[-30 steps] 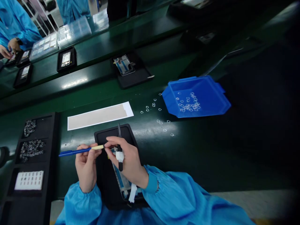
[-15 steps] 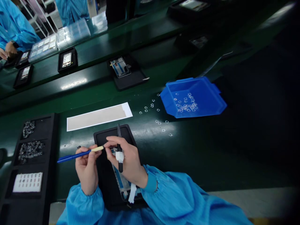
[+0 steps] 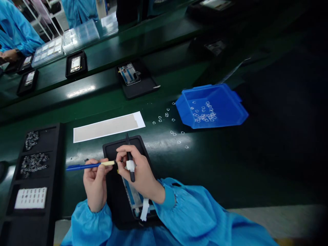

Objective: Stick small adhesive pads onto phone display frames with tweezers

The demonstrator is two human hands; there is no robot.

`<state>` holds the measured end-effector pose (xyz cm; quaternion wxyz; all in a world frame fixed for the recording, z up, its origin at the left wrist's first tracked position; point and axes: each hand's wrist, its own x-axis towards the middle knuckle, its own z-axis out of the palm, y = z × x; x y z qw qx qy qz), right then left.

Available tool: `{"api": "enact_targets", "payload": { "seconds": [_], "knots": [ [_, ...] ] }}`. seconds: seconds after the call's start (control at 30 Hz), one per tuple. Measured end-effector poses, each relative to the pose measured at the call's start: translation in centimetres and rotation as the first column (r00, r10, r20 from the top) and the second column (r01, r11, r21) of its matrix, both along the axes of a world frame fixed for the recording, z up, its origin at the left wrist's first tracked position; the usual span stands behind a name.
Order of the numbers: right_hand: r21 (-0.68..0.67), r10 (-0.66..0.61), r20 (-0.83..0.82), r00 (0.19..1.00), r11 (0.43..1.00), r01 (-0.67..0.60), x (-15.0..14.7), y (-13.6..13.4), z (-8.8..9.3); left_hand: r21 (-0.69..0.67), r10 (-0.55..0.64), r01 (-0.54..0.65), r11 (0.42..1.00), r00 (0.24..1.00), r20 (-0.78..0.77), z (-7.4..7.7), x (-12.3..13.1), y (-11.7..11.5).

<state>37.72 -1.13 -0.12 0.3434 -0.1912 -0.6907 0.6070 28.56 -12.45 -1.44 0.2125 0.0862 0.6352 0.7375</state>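
Note:
My left hand (image 3: 95, 186) is closed around a blue pen-like stick (image 3: 83, 167) with a cream-coloured end, held nearly level and pointing right. Closed too, my right hand (image 3: 143, 176) carries black tweezers (image 3: 132, 176) wrapped in white tape, their tips pointing away from me. Its thumb and fingertips meet at the stick's cream end, by a tiny dark piece too small to name. Below both hands lies a phone frame (image 3: 132, 198) with blue strips and a white tab (image 3: 145, 210), in a black tray (image 3: 112, 203). My right hand hides part of the frame.
At left, a black compartment tray (image 3: 57, 147) holds small dark parts (image 3: 34, 164) and a white card (image 3: 30, 198). A beige strip sheet (image 3: 107, 128) lies ahead. Small white outline pieces (image 3: 171, 132) are scattered near a blue bin (image 3: 230, 112). Farther back is another phone frame (image 3: 129, 73).
The blue stick has turned closer to level and shifted slightly right with my left hand. The tweezers lean a little more to the left. A co-worker's hands at the far left have moved slightly.

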Motion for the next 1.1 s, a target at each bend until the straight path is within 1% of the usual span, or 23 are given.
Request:
{"api": "enact_targets", "payload": {
  "seconds": [0.07,0.1,0.17,0.23,0.27,0.3,0.33,0.37,0.4,0.47,0.53,0.57,0.63,0.7,0.73,0.77,0.8,0.83,0.9,0.93,0.97,1.03,1.1],
  "knots": [
    [-0.113,0.056,-0.023,0.998,0.992,-0.059,-0.1,0.0,0.3,0.032,-0.043,0.039,0.999,0.991,0.13,0.2,-0.3,0.1],
    [-0.147,0.069,-0.035,0.997,0.986,-0.073,-0.1,0.0,0.4,0.043,-0.061,0.054,0.998,0.981,0.186,0.2,-0.4,0.2],
    [-0.157,0.054,-0.045,0.998,0.986,-0.06,0.1,0.5,0.6,0.056,-0.086,0.074,0.996,0.96,0.267,0.2,-0.5,0.2],
    [-0.09,-0.029,-0.032,0.999,0.996,0.026,0.9,1.9,0.7,0.051,-0.094,0.083,0.995,0.949,0.299,0.1,-0.6,0.3],
    [-0.03,-0.107,-0.017,0.994,0.994,0.107,1.7,3.1,0.7,0.041,-0.098,0.09,0.995,0.95,0.298,0.0,-0.7,0.4],
    [0.05,-0.209,0.0,0.978,0.977,0.209,2.7,4.6,0.7,0.023,-0.102,0.1,0.995,0.954,0.283,0.0,-0.8,0.4],
    [0.142,-0.34,0.023,0.94,0.932,0.333,3.9,6.4,0.6,-0.004,-0.105,0.11,0.994,0.962,0.252,-0.1,-0.8,0.5],
    [0.237,-0.499,0.029,0.866,0.845,0.479,5.3,8.3,0.5,-0.041,-0.111,0.121,0.992,0.973,0.205,-0.1,-0.8,0.6],
    [0.332,-0.642,0.03,0.766,0.729,0.598,6.7,10.2,0.3,-0.086,-0.119,0.132,0.987,0.983,0.14,-0.1,-0.8,0.7],
    [0.502,-0.777,0.11,0.62,0.582,0.64,9.6,13.4,-0.2,-0.184,-0.149,0.142,0.973,0.988,-0.025,-0.1,-0.6,0.8],
    [0.638,-0.819,0.191,0.541,0.522,0.566,11.6,15.3,-0.8,-0.276,-0.218,0.16,0.948,0.957,-0.194,-0.2,-0.1,0.7],
    [0.687,-0.825,0.216,0.521,0.508,0.52,12.1,15.6,-1.2,-0.32,-0.266,0.175,0.931,0.926,-0.267,-0.3,0.1,0.7],
    [0.754,-0.822,0.209,0.529,0.48,0.447,12.1,15.1,-1.9,-0.405,-0.359,0.187,0.895,0.841,-0.405,-0.4,0.6,0.7],
    [0.788,-0.792,0.139,0.594,0.452,0.418,11.1,13.5,-2.4,-0.466,-0.432,0.177,0.867,0.733,-0.525,-0.5,0.9,0.8],
    [0.79,-0.762,0.093,0.641,0.448,0.418,10.3,12.6,-2.5,-0.482,-0.457,0.17,0.859,0.68,-0.573,-0.5,1.1,1.0],
    [0.781,-0.713,0.065,0.698,0.472,0.41,9.5,11.5,-2.6,-0.495,-0.48,0.17,0.852,0.631,-0.609,-0.4,1.1,1.2],
    [0.76,-0.645,0.059,0.762,0.524,0.385,8.7,10.4,-2.6,-0.504,-0.5,0.174,0.846,0.587,-0.637,-0.4,1.2,1.4],
    [0.726,-0.562,0.071,0.824,0.595,0.344,7.9,9.4,-2.7,-0.516,-0.519,0.178,0.838,0.551,-0.653,-0.3,1.2,1.6],
    [0.644,-0.35,0.122,0.929,0.74,0.194,6.6,7.6,-2.9,-0.548,-0.554,0.172,0.818,0.491,-0.672,0.0,1.2,2.0],
    [0.601,-0.251,0.153,0.956,0.791,0.111,6.1,6.9,-3.1,-0.566,-0.569,0.162,0.808,0.461,-0.681,0.1,1.2,2.2],
    [0.565,-0.165,0.186,0.969,0.825,0.032,5.8,6.4,-3.4,-0.581,-0.581,0.148,0.801,0.43,-0.691,0.3,1.2,2.4],
    [0.515,-0.058,0.258,0.964,0.853,-0.086,5.3,5.6,-4.0,-0.605,-0.601,0.121,0.787,0.372,-0.707,0.6,1.2,2.7],
    [0.49,-0.016,0.317,0.948,0.859,-0.149,5.2,5.3,-4.5,-0.624,-0.616,0.094,0.776,0.327,-0.717,0.8,1.3,2.9]
  ]
}}
